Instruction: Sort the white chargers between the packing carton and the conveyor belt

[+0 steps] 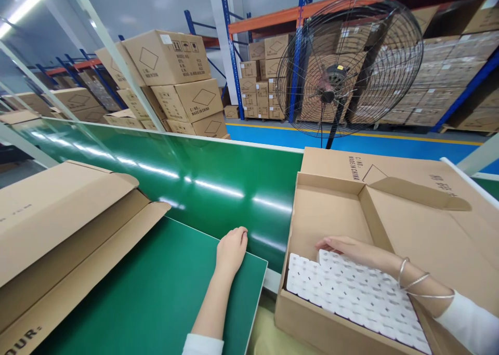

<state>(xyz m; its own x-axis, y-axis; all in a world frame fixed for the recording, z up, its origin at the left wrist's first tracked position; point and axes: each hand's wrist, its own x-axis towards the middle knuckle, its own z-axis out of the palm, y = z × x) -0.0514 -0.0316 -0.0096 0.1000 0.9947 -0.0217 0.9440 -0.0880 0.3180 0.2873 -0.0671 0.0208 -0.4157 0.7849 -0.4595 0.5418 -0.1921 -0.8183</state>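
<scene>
My right hand (339,244) reaches into an open cardboard box (329,204) on the right. Its fingers are stretched out along the far end of a block of white pieces (351,287). These small white pieces with rounded corners and grey marks stand packed in close rows in the near part of the box. My left hand (233,248) is curled in at the far edge of a green tabletop (163,287). The undersides of its fingers are hidden, so whether they hold anything does not show.
Another carton (66,204) lies with its flaps parted at the left. Beyond the tabletop runs a shiny green conveyor belt (234,173). Behind it stand a large black fan (335,79) and stacked cartons (187,95). A flat cardboard flap (440,225) spreads out to the right.
</scene>
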